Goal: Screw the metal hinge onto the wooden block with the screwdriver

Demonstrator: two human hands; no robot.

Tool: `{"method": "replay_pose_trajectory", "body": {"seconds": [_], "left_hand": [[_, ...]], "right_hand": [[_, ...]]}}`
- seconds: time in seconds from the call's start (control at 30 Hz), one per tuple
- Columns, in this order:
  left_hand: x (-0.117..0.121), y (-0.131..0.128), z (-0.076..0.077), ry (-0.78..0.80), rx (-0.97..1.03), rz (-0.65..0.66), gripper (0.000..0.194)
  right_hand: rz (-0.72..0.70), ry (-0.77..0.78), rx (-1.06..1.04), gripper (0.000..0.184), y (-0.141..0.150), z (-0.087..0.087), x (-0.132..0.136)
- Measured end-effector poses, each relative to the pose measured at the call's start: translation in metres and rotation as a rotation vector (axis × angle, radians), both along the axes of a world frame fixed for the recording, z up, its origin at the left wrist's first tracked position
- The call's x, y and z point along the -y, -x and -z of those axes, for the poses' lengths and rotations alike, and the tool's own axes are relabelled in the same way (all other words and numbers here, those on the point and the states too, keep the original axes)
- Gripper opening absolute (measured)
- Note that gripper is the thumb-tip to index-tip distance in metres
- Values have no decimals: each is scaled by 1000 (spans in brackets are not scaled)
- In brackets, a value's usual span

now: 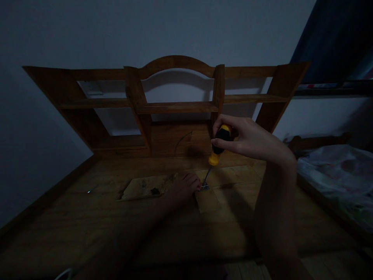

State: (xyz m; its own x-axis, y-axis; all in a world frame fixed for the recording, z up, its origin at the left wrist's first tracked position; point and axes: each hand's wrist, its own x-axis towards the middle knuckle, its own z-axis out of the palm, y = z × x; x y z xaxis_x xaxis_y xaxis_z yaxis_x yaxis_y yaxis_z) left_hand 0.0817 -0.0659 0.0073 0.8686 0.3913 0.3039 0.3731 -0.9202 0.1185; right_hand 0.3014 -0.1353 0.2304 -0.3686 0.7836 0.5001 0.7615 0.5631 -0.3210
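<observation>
1. Although the light is dim, the wooden desktop reads clearly, filling most of the lower view.
2. Shelf unit: wooden, open bays, arched top rail, at the desktop's far side, against the pale wall.
3. Plastic bag: whitish, crumpled, far right.
4. Pale slab: dark stains, ragged edge, just left of the left hand. Can't tell if loose.
5. Right hand: raised, wrist bent, thumb and fingers clamped on the screwdriver handle.
6. Left hand: low at the desktop, fingers bunched beside the metal fitting. Can't tell if they pinch anything.
7. Screwdriver: yellow-black handle up, shaft slanting down-left to the fitting. Tip seating too dark to tell.
8. Metal fitting: small, shiny, below the shaft, right of the left fingers.
</observation>
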Motion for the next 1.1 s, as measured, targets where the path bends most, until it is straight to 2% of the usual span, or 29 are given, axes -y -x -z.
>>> {"method": "replay_pose_trajectory", "body": {"seconds": [0.1,0.33,0.57,0.77,0.9,1.1], "left_hand": [[1,0,0,-34,-1,-17,13],[3,8,-6,-59,21,58,21],[-5,12,3,-76,87,57,19],[4,4,-2,-118,-16,24,13],[11,-1,-8,-209,-89,-2,13],[15,-2,-3,-294,-107,-10,15]], "right_hand": [[14,-6,4,13,-1,0,0],[30,1,11,13,-4,1,-2],[30,-7,17,13,-4,1,-2],[18,7,9,13,-2,1,-2],[28,8,13,13,-2,1,-3],[40,19,13,12,-4,1,-3]]}}
